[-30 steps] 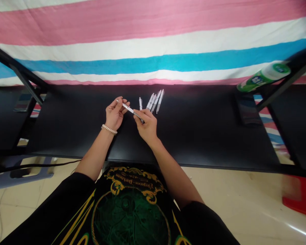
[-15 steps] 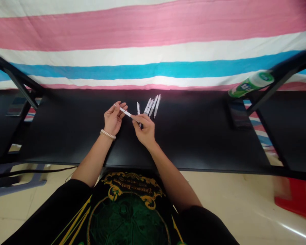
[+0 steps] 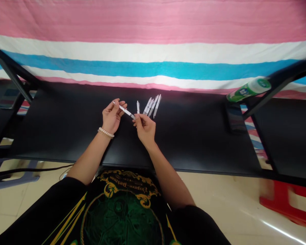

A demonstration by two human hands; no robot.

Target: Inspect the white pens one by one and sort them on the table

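A white and grey pen (image 3: 126,111) is held aslant above the black table, one end in each hand. My left hand (image 3: 112,117) pinches its upper left end between thumb and fingers, with a pale beaded bracelet at the wrist. At the lower right end, the fingertips of my right hand (image 3: 146,128) are closed on the pen and hide its tip. Just behind my right hand lies a single white pen (image 3: 138,107), partly covered by the fingers. Several more white and grey pens (image 3: 153,106) lie side by side to its right.
The black table (image 3: 193,136) is backed by a striped cloth (image 3: 153,69). A green and white canister (image 3: 248,90) lies tilted against a black metal frame (image 3: 283,83) at the right, near a dark flat object (image 3: 235,117). A red stool (image 3: 283,200) stands on the floor.
My right hand has shifted slightly along the pen toward its lower end, so more of its grey part shows. The head view has moved a little; the loose pens lie as before.
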